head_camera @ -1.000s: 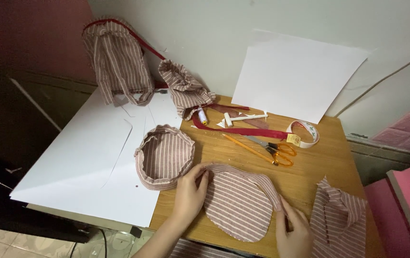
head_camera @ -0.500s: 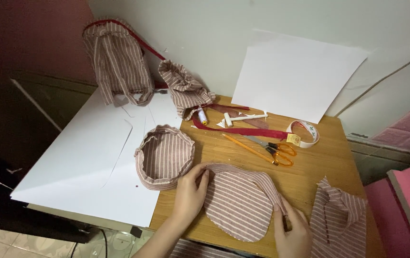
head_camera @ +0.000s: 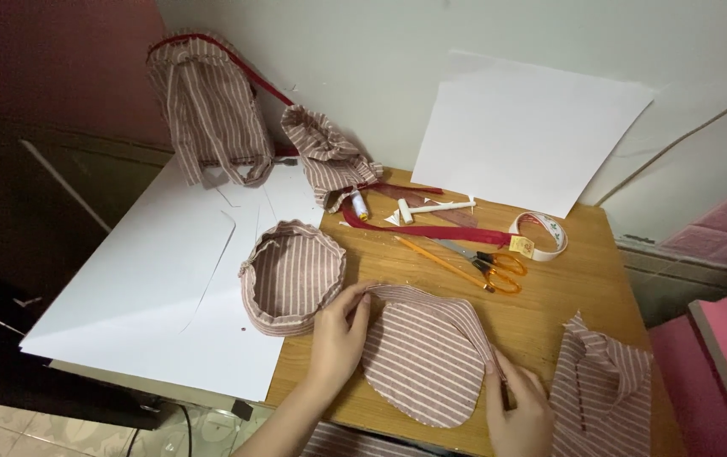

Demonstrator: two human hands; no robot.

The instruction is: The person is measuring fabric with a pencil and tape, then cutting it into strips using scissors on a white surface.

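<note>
A rounded piece of pink-and-white striped fabric (head_camera: pixel 427 351) lies flat on the wooden table (head_camera: pixel 550 317). My left hand (head_camera: pixel 338 330) pinches its upper left edge. My right hand (head_camera: pixel 516 404) grips its right edge near the table's front. Just left of my left hand stands a round striped fabric ring (head_camera: pixel 291 275), open at the top and touching the flat piece.
Orange-handled scissors (head_camera: pixel 489 264), a pencil (head_camera: pixel 435 258), a red strip (head_camera: pixel 431 230), a tape roll (head_camera: pixel 539 235) and a thread spool (head_camera: pixel 358 205) lie behind. Striped fabric pieces sit at right (head_camera: pixel 600 381) and at the back (head_camera: pixel 211 106). White paper sheets (head_camera: pixel 152 288) cover the left.
</note>
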